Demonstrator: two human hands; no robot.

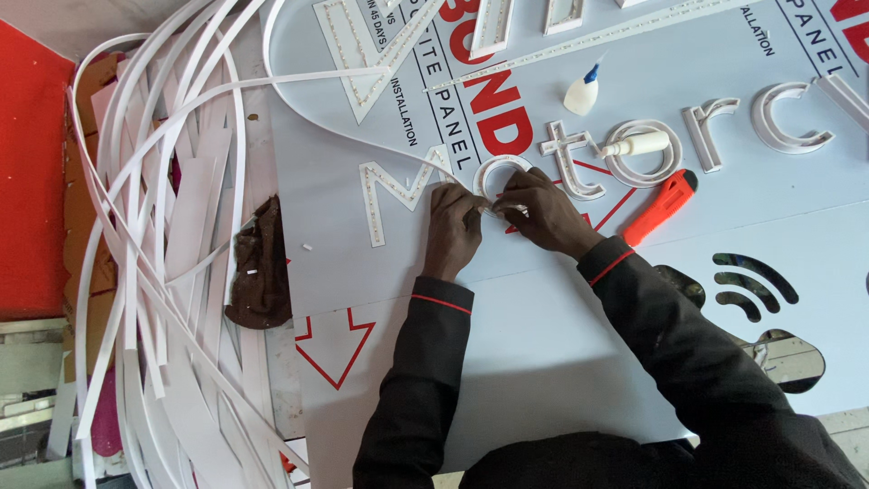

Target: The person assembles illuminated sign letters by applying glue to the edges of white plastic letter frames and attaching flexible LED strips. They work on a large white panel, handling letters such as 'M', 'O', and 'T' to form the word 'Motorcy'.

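Strip (272, 77), white and thin, loops down from the top left across the panel (543, 317) and ends right at the round letter (501, 177), where both hands meet. Left hand (453, 226) lies knuckles up with its fingertips pinched on the strip's end against the letter's lower left edge. Right hand (543, 213) comes in from the other side, fingers curled narrow on the same bit of strip, so both are gripping it, though exactly how the fingertips sit is hard to make out.

Surface is a big pale blue panel lying flat, with printed text, red arrow outlines and dark cut-out shapes at the lower right. More white letters (715, 127) stand in a row to the right of the round one, and a zigzag one (398, 190) just left of it. Glue bottle (581, 91) lies above the row, a small white tube (638, 143) rests on one letter, and an orange knife (661, 206) lies just right of the right hand.

Off the panel's left edge it's a mess: a heap of white offcuts (154, 272) covers the floor, with a brown rag (262, 267) touching the panel edge and a red sheet (32, 181) at the far left. Open panel is mostly below the hands, between the sleeves and the lower edge; above and right it's crowded with letters and tools.
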